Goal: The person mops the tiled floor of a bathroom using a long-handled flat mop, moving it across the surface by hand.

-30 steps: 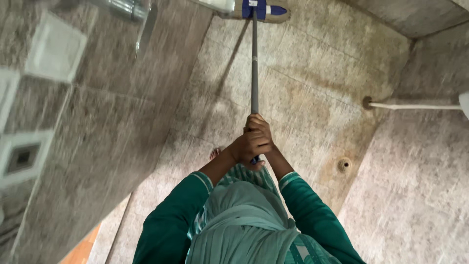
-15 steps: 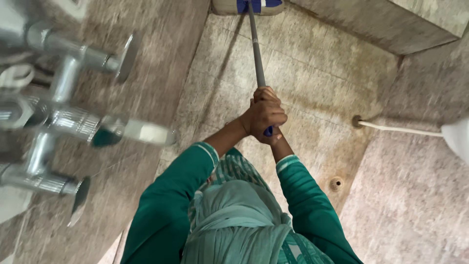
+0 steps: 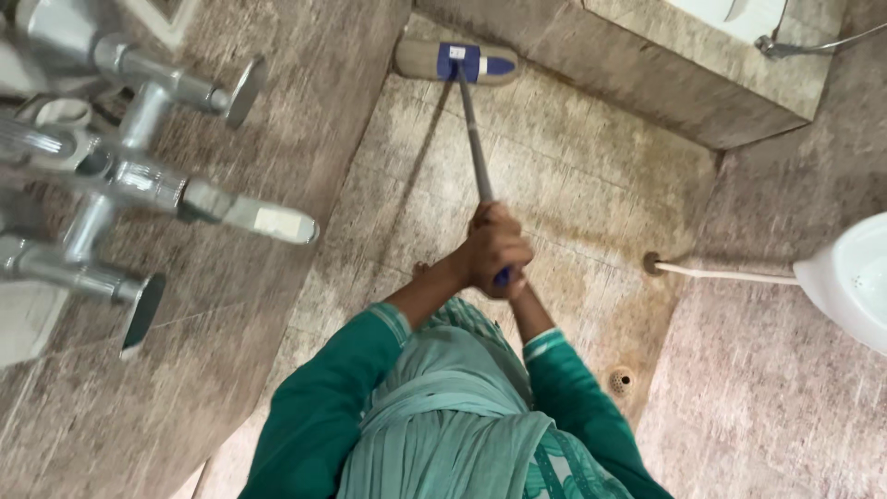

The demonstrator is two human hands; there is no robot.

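Both my hands clasp the top of a grey mop handle (image 3: pixel 474 152) in front of my chest. My left hand (image 3: pixel 488 254) wraps over the blue grip, and my right hand (image 3: pixel 506 275) sits just beneath and behind it, mostly covered. The handle runs away from me to a flat mop head (image 3: pixel 455 63), grey pad with a blue bracket, lying on the beige tiled floor (image 3: pixel 573 185) near the far wall. I wear green sleeves and a light green scarf.
Chrome taps and valves (image 3: pixel 139 176) stick out of the left tiled wall. A white basin (image 3: pixel 855 277) with a white pipe (image 3: pixel 721 273) hangs on the right wall. A round floor drain (image 3: pixel 621 380) lies near my right elbow. A raised tiled ledge (image 3: pixel 665 65) crosses the far side.
The mop head has come back toward me from the far wall and now shows fully. My hands dropped slightly lower in view, and the view shifted to reveal more of the basin.
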